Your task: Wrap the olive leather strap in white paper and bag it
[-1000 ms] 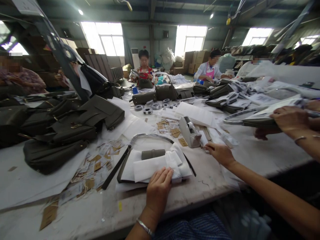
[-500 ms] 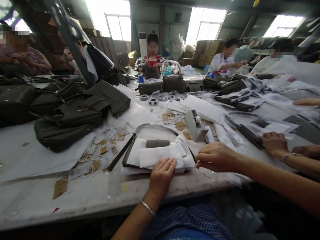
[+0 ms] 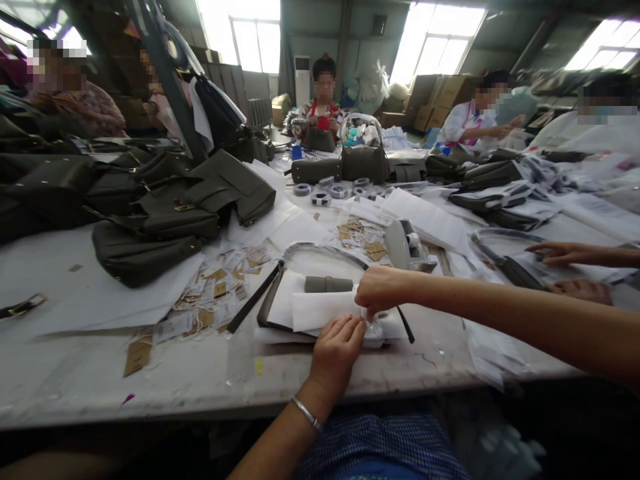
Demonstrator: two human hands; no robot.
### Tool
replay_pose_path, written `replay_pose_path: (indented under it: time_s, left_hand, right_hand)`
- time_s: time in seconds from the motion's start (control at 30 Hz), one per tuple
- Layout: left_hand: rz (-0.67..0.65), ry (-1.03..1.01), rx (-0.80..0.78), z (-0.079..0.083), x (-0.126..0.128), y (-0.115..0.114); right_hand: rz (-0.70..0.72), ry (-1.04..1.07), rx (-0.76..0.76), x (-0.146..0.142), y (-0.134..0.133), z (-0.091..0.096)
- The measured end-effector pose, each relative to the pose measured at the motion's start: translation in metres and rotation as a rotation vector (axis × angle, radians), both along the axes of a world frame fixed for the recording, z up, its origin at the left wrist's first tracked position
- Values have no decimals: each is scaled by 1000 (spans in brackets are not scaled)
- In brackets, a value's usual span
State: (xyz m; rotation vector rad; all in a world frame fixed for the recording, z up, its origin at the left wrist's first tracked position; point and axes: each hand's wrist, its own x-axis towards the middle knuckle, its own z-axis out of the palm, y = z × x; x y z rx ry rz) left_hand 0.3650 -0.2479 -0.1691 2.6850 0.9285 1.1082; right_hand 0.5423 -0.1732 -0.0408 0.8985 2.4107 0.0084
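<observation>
Left hand [image 3: 337, 348], lower centre: fingers side by side, pressing down flat on white padding sheet [image 3: 320, 312]. Right hand [image 3: 376, 290] just above it: fingers curled downward at sheet's right end; cannot tell whether they pinch anything. Beneath, centre of frame: dark handbag [image 3: 271, 297] lying on desk [image 3: 190, 397]. Step in hand seems to be fixing padding; next move likely calls for steady left hand, careful right fingertips. Beyond: grey tape dispenser [image 3: 399, 244], right of centre; loose tags [image 3: 220, 289], left.
</observation>
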Motion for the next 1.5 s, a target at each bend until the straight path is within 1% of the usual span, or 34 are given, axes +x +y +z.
replay_pose_path:
  time_s: [0.1,0.37,0.53,0.57,0.73,0.83,0.9,1.0,1.07,1.1,1.2,1.3,1.4,1.5]
  left_hand:
    - [6,-10,-1,0,0,0]
    - [6,62,26,-4,0,-2]
    - [13,45,43,-6,0,-3]
    - [15,46,45,-6,0,-3]
    - [22,38,47,-8,1,-2]
    - [24,20,62,-10,3,-1]
    - [30,9,75,-11,3,-1]
    - [38,-4,94,-13,4,-1]
    - [47,-14,99,-15,4,-1]
    - [48,-14,100,-15,4,-2]
    - [45,2,98,-16,4,-2]
    - [52,1,109,-16,4,-3]
    - [57,-20,122,-15,4,-4]
    - [57,-26,126,-15,3,-4]
  right_hand:
    - [17,-13,-29,-3,9,-6]
    - [-1,36,-113,-10,28,-12]
    - [-12,38,-67,-7,45,-19]
    - [-39,43,-73,-4,49,-21]
    - [-264,128,-152,18,71,-30]
    - [-325,191,-129,33,83,-35]
    - [-386,240,-70,44,87,-33]
    - [-479,328,94,57,81,-27]
    - [-490,406,165,61,66,-25]
    - [-477,446,174,61,55,-26]
    - [-408,518,117,56,22,-40]
    - [-409,545,41,52,2,-59]
    - [-433,560,21,52,-1,-68]
    - [-390,516,38,53,7,-68]
